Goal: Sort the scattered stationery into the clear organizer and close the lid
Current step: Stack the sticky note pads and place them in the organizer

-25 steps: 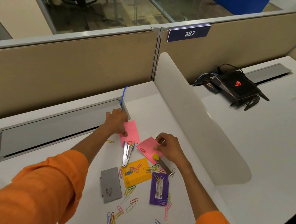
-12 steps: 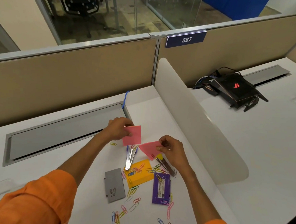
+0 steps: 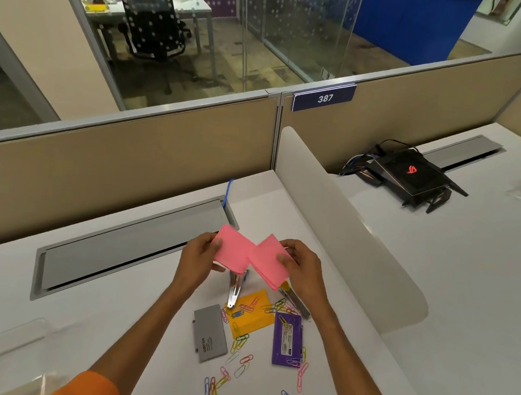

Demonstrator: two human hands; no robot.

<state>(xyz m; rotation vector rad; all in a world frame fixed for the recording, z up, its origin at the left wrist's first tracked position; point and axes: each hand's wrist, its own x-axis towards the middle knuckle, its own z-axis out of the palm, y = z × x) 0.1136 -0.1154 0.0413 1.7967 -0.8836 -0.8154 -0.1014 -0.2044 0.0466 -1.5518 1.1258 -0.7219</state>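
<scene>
Pink pads, two of them, sit pinched in my fingers above the counter (image 3: 433, 271) at frame centre: left hand (image 3: 197, 262) clamped on left pad (image 3: 232, 251), right hand (image 3: 302, 269) on right pad (image 3: 268, 264). I judge them light and floppy, best held by the edges. Below lie one grey case (image 3: 209, 335), one yellow pad (image 3: 249, 312), one purple pack (image 3: 288, 339), and many paperclips (image 3: 243, 362). No organizer visible.
</scene>
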